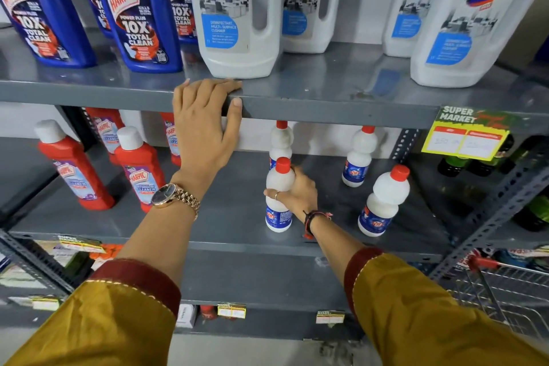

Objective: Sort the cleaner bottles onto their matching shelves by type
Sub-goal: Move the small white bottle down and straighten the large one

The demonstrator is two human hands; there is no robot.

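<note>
My right hand is wrapped around a small white bottle with a red cap, which stands upright on the middle shelf. My left hand grips the front edge of the upper shelf, thumb underneath. Three more white red-capped bottles stand on the middle shelf: one right behind the held one, one further back, one at the front right. Red Harpic bottles stand on the left of that shelf. Above are blue Harpic bottles and white Domex jugs.
A yellow price tag hangs from the upper shelf edge on the right. Dark green bottles sit on the neighbouring rack. A wire shopping trolley stands at the lower right. Lower shelves hold more goods and tags.
</note>
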